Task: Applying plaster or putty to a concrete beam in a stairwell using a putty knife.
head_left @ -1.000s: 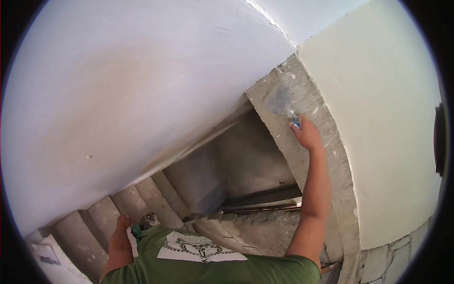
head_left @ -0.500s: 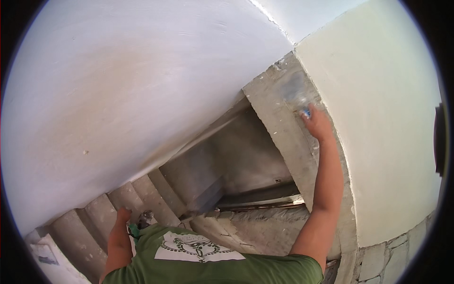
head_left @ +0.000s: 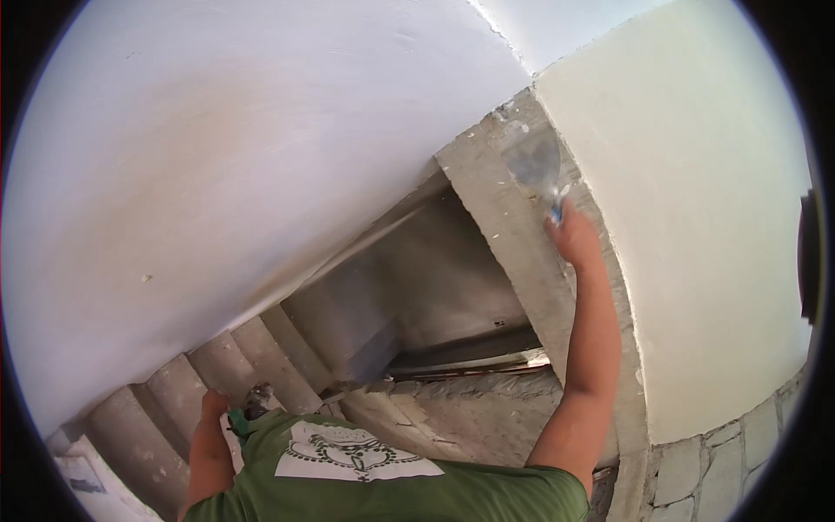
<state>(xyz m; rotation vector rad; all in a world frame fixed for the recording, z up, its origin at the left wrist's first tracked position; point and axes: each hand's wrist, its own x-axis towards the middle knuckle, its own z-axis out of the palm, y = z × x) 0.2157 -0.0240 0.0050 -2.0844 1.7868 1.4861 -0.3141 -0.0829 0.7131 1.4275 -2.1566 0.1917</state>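
My right hand [head_left: 574, 233] is closed around the blue handle of a putty knife [head_left: 537, 165]. Its wide grey blade lies against, or very near, the bare concrete strip [head_left: 513, 209] between two painted walls; motion blurs it a little. White specks mark the strip around the blade. Low on the left, my left hand [head_left: 215, 404] is held with its fingers curled. Beside it are a green item [head_left: 237, 424] and a grey, whitish-smeared object [head_left: 259, 400], both partly hidden by my shirt. What the left hand holds cannot be made out.
Concrete steps [head_left: 178, 391] run along the lower left, beneath a large white wall [head_left: 217, 191]. A dark stairwell opening [head_left: 435, 270] lies between them and the strip. On the right stand a cream wall [head_left: 687, 217] and grey stonework [head_left: 718, 470].
My right hand and the putty knife have moved slightly down along the concrete strip. The whole view has shifted a little; my left hand stays low beside the steps.
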